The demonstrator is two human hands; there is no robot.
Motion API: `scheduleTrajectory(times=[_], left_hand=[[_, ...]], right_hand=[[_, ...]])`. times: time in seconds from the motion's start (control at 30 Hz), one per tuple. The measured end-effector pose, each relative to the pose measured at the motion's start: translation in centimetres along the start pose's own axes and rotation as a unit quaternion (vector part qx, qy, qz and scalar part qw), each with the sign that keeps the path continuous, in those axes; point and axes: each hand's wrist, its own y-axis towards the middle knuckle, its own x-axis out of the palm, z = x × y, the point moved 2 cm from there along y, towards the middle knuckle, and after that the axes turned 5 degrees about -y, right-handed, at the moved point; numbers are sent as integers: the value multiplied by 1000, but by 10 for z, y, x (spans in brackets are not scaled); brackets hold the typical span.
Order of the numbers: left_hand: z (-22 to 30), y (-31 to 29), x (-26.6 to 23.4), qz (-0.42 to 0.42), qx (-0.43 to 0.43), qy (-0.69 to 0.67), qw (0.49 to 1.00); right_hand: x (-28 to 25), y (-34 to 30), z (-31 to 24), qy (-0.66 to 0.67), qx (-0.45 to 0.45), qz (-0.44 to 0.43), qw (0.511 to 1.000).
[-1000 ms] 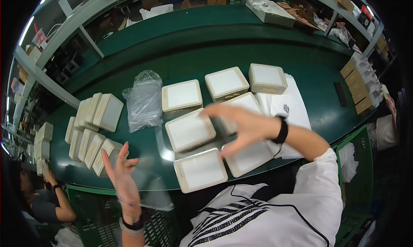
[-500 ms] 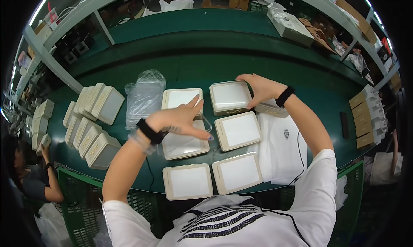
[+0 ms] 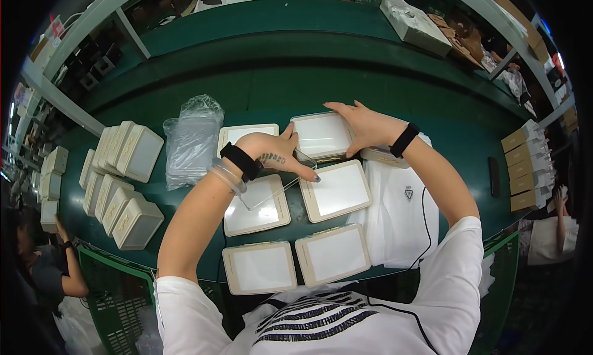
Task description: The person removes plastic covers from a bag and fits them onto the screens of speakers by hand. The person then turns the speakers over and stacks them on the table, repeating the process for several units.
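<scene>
My left hand (image 3: 275,156) holds a clear plastic cover (image 3: 267,200) under its palm, thumb stretched out. Its fingertips reach the left edge of a cream box with a white top panel (image 3: 321,134). Round that box's right side lies my right hand (image 3: 369,127), fingers at the far edge and thumb at the near one. Closer to me stand similar boxes: a right middle one (image 3: 336,191), a left middle one (image 3: 256,210) partly behind the cover, and two in front (image 3: 259,268) (image 3: 333,254). Another box (image 3: 247,132) is partly hidden behind my left hand.
Left are several upright cream boxes (image 3: 136,222) and a stack of clear plastic pieces in a bag (image 3: 194,142). White plastic bags (image 3: 395,222) lie right, below a partly hidden box (image 3: 384,157). Small cartons (image 3: 522,169) line the right edge. A co-worker's arm (image 3: 71,268) shows left.
My left hand has moved right with the clear cover, up to the far box's left edge. My right hand stays on that box. The view has shifted slightly.
</scene>
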Motion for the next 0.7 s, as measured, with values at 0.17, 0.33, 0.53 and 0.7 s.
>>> scheduleTrajectory(times=[0.17,0.33,0.53,0.7], left_hand=[[-3,-1,-8,4,7,-41,999],[-5,6,-11,13,-32,-49,998],[-2,4,-19,-13,-47,-59,997],[6,10,-19,-30,-52,-16,998]], right_hand=[[1,2,2,6,17,-37,999],[4,5,0,18,9,-39,999],[-5,12,-6,-2,7,-69,998],[-2,14,-2,12,18,-73,997]])
